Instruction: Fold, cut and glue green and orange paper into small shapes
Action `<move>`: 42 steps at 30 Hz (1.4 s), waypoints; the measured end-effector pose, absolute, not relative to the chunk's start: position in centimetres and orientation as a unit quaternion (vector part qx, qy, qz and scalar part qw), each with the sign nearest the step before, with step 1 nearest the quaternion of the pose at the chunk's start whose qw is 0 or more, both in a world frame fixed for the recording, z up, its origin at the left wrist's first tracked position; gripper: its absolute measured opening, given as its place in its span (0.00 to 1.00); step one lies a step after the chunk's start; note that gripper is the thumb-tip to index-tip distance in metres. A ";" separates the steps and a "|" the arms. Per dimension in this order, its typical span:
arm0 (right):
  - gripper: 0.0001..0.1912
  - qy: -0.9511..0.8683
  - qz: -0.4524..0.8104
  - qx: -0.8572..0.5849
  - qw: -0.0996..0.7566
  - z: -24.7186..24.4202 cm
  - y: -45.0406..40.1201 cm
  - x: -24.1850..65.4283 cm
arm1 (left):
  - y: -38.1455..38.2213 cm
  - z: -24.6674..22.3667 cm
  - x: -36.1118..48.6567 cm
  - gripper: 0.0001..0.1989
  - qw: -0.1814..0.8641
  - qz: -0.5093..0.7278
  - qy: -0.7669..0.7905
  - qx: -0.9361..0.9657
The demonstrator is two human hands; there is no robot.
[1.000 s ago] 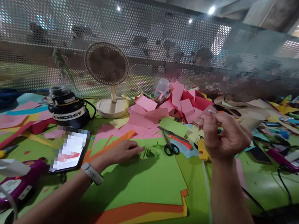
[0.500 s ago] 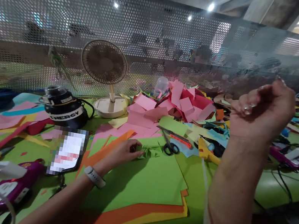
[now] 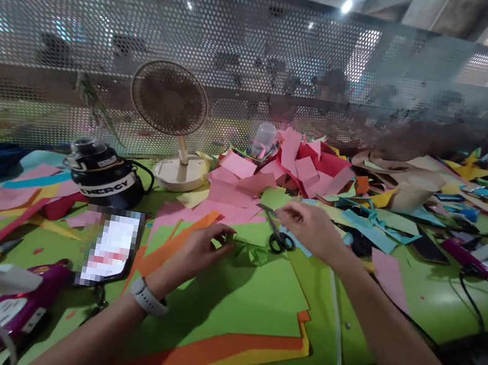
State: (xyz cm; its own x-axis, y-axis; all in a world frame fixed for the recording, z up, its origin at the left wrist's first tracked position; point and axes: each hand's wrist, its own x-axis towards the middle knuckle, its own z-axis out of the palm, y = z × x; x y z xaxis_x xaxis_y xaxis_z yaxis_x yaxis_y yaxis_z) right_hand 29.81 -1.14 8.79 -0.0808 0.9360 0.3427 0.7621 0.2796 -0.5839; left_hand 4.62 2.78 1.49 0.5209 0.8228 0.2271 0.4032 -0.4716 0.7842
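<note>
A small folded green paper piece (image 3: 251, 249) sits on a stack of green sheets (image 3: 245, 308), with orange and yellow sheets showing beneath. My left hand (image 3: 203, 252), a white watch band on its wrist, curls its thumb and fingertips around the left edge of the folded piece. Just beyond it, my right hand (image 3: 307, 224) is closed with the fingertips together. Whatever they hold, if anything, is too small to make out. Black-handled scissors (image 3: 281, 242) lie directly under and beside the right hand, whose fingers partly cover them.
A beige fan (image 3: 171, 100) and a black jug (image 3: 106, 177) stand at the back left. Pink paper scraps (image 3: 243, 188) pile up behind the stack. A phone (image 3: 112, 250) and a purple device (image 3: 21, 307) lie leftward. A perforated metal screen (image 3: 269, 42) rises behind.
My right hand has come down and left from its raised place to just above the scissors. My left hand has stayed nearly in place beside the folded green paper.
</note>
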 end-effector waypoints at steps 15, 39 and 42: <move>0.15 -0.678 0.482 -0.492 0.257 4.7 0.6 29.3 | 1.3 1.1 4.0 0.05 0.400 0.419 0.334 0.744; 0.21 -0.766 0.440 -0.330 0.333 6.3 -1.6 28.9 | 1.0 3.0 8.0 0.22 0.765 0.269 0.333 0.482; 0.22 -0.782 0.399 -0.362 0.314 6.8 -1.7 29.5 | 1.7 3.6 7.2 0.22 0.670 0.352 0.367 0.541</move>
